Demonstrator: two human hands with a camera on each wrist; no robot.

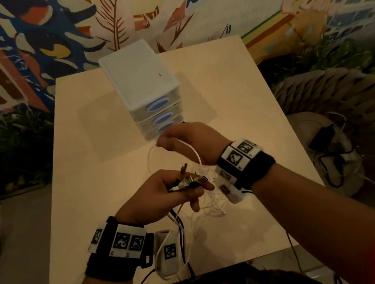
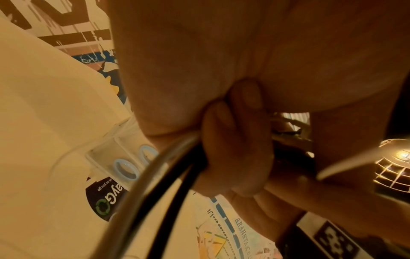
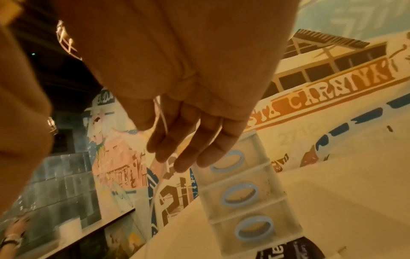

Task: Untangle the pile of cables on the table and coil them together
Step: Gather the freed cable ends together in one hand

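Two hands work above a pale table (image 1: 236, 99), each wrist strapped with a black band carrying white tags with black square markers. Nearest, the left hand (image 1: 156, 196) curls its fingers round a bunch of cable ends (image 1: 188, 183), black and white, with plugs sticking out past the knuckles toward the right wrist. In the left wrist view two of these cables (image 2: 155, 175), one black and one pale, run out from under the curled fingers (image 2: 235, 145). From that fist the strands drop to the table near its front edge, where a loose tangle of thin white cable (image 1: 211, 208) lies just under and between the two hands.

Slightly farther out, the right hand (image 1: 189, 141) pinches a white cable (image 1: 194, 151) between thumb and forefinger, and the cable arcs down in a loop toward the tangle. In the right wrist view the other fingers (image 3: 190, 140) hang fairly straight, with a thin white strand crossing the palm.

Beyond the right hand stands a small white drawer unit (image 1: 138, 75) of three clear drawers with blue oval handles, toward the table's far side. A painted mural (image 1: 182, 1) covers the wall behind.
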